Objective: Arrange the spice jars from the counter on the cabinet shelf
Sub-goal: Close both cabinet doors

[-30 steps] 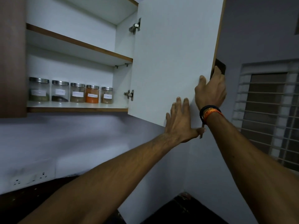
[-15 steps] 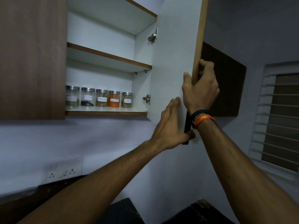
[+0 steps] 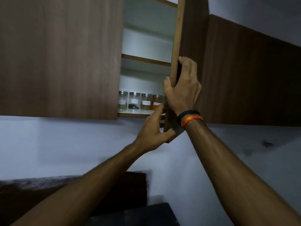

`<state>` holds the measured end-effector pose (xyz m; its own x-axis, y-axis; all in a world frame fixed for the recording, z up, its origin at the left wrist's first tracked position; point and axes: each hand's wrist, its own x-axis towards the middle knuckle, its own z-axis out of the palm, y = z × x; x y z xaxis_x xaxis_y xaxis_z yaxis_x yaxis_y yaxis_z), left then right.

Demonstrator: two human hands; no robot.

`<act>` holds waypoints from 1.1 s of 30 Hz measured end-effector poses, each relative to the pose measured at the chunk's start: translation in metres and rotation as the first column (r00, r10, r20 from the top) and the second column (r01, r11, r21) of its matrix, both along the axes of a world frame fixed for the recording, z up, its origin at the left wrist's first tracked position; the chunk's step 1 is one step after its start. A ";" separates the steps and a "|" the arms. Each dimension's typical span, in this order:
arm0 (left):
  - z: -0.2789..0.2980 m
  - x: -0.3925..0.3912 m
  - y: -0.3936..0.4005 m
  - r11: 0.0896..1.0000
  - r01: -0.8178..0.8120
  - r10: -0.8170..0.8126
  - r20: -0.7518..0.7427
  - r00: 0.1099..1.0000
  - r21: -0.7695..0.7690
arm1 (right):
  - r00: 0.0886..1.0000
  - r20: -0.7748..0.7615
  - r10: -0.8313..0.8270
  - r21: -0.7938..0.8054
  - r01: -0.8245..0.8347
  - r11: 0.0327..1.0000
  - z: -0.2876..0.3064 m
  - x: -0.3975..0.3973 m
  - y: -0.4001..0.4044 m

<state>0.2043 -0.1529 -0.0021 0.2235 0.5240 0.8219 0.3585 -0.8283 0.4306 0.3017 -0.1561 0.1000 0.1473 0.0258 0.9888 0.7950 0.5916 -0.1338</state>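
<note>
Several glass spice jars (image 3: 140, 101) with metal lids and white labels stand in a row on the cabinet's bottom shelf (image 3: 135, 113), one of them orange (image 3: 157, 102). The brown cabinet door (image 3: 190, 46) on the right is swung nearly edge-on to me. My right hand (image 3: 182, 88) grips its free edge, thumb on the inner side and fingers on the outer face. My left hand (image 3: 154, 129) holds the door's lower corner, fingers behind it and thumb on the front. The door and my hands hide the rightmost jars.
The left cabinet door (image 3: 60, 57) is closed and covers the left part of the shelf. An upper shelf (image 3: 146, 60) shows in the gap. A further brown cabinet front (image 3: 254, 75) lies to the right. Pale wall (image 3: 65, 144) and a dark counter (image 3: 122, 209) are below.
The right door has swung leftward toward closing, narrowing the gap over the jars. My left hand went from flat on the inner face to holding the lower corner.
</note>
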 end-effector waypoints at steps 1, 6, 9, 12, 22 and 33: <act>-0.001 -0.013 0.002 1.000 -0.030 0.030 0.010 1.000 0.000 | 1.000 0.021 0.015 -0.010 -0.015 1.000 -0.001 -0.013 0.007; -0.002 -0.059 0.015 0.987 -0.155 0.155 -0.001 0.988 -0.034 | 0.994 0.064 0.086 -0.067 -0.081 0.994 -0.006 -0.055 0.046; -0.001 -0.079 0.029 0.971 -0.236 0.234 -0.044 0.971 -0.045 | 0.988 0.081 0.132 -0.113 -0.123 0.986 -0.011 -0.073 0.068; -0.003 -0.093 0.042 0.946 -0.322 0.319 -0.073 0.945 -0.031 | 0.982 0.121 0.148 -0.175 -0.126 0.976 -0.020 -0.087 0.087; -0.023 -0.133 0.093 0.811 -0.569 0.583 -0.264 0.768 0.135 | 0.961 0.239 0.138 -0.268 -0.072 0.961 -0.041 -0.121 0.145; -0.032 -0.169 0.142 0.586 -0.699 0.796 -0.454 0.400 0.410 | 0.935 0.351 0.046 -0.305 0.067 0.950 -0.057 -0.147 0.201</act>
<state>0.0356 -0.0108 -0.0341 0.2100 0.6110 0.7632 0.9777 -0.1336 -0.1620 0.1545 0.0454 0.0434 -0.2041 0.3369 0.9191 0.8299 0.5575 -0.0201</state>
